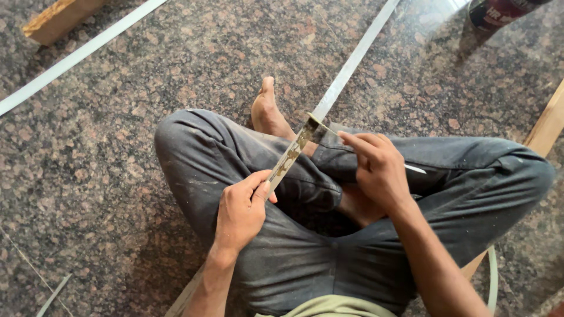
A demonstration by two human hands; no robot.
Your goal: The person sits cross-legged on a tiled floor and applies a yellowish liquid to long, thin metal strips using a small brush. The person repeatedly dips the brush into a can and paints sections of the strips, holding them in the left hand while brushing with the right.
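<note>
Left hand (241, 211) pinches a thin, flat white strip (352, 61) w/ glue-stained end, running to the speckled granite floor's (117, 147) top edge. Right hand (379, 170), fingers curled shut, presses a small flat blade (320, 124) vs. it.

Dark, red-banded labelled can (496, 14) at the top right edge, on the granite floor (117, 147).

Speckled brown-and-grey granite floor (117, 147); dark grey, dust-smudged trousers (294, 258); a pale white strip (352, 61), its near stretch blotched yellow-brown; a tan wooden block (56, 19) far left; a light wooden plank (546, 126) right.
</note>
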